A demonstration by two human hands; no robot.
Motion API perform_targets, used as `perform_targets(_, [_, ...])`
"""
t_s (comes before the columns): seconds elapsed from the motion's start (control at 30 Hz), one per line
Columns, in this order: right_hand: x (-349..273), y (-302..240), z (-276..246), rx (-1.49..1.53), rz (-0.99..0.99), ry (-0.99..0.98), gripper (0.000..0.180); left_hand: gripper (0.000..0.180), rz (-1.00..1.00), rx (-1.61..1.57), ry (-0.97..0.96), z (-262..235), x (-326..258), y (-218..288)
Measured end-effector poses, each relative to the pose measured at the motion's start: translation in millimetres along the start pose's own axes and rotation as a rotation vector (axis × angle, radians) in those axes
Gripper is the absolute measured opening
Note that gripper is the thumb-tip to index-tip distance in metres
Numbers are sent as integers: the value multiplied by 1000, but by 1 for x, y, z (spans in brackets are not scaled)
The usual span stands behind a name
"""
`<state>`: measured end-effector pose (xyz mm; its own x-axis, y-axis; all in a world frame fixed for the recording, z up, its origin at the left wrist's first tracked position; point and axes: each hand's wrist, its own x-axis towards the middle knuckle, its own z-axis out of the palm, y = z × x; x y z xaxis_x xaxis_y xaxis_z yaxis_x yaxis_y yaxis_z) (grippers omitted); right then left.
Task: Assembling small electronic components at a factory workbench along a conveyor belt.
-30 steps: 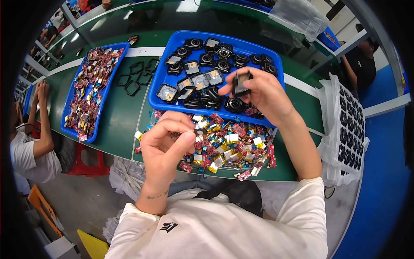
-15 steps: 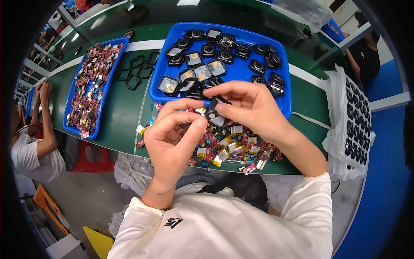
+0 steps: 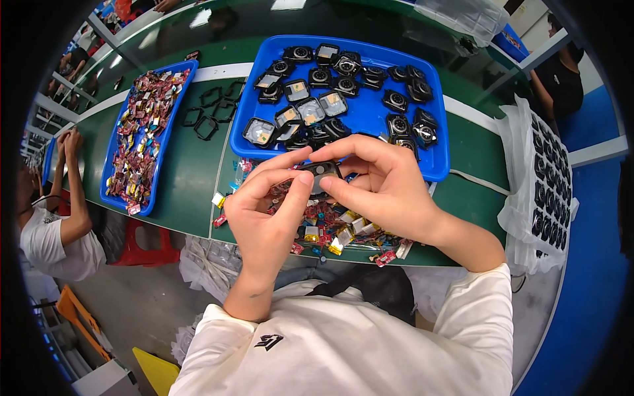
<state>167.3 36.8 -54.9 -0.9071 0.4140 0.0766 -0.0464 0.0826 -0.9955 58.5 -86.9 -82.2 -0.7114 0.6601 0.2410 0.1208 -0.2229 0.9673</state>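
Between my two hands is a black smartwatch case (image 3: 321, 173), held over the near edge of a blue tray. My left hand (image 3: 267, 204) pinches its left side between thumb and fingers. On the other side, the thumb and fingers of my right hand (image 3: 380, 188) grip it too. Below the hands lies a heap of small batteries and red circuit pieces (image 3: 343, 231). The blue tray (image 3: 438, 168) beyond holds many more watch cases (image 3: 320, 77), some showing round black backs, others grey insides.
A second blue tray (image 3: 156, 191) at left is full of small red and yellow parts. Several black frames (image 3: 207, 127) lie between the trays. White-wrapped racks of black pieces (image 3: 551, 171) stand at right. Another person (image 3: 56, 224) sits at the far left beside a red stool (image 3: 146, 247).
The watch case has turned from a tilted, upright pose to a more level one between my hands. Both hands still hold it, and the fingers of the right have shifted slightly.
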Motion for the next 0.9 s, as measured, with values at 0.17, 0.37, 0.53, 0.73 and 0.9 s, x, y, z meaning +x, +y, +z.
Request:
perform_targets(0.17, [-1,0,3,-18,-86,50,22,7,-12,-13,21,3,0,-4])
perform_targets(0.37, [-1,7,-1,-25,-107,70,17,8,27,53,13,7,-1,-7])
perform_targets(0.53, [3,7,-2,6,-137,133,16,11,164,124,-7,8,-1,-9])
perform_targets(0.73, [7,8,-7,97,-110,210,12,12,147,-33,11,6,-3,-6])
perform_targets(0.9, [6,9,-6,165,-88,200,14,12,-76,-225,-95,1,-7,-1])
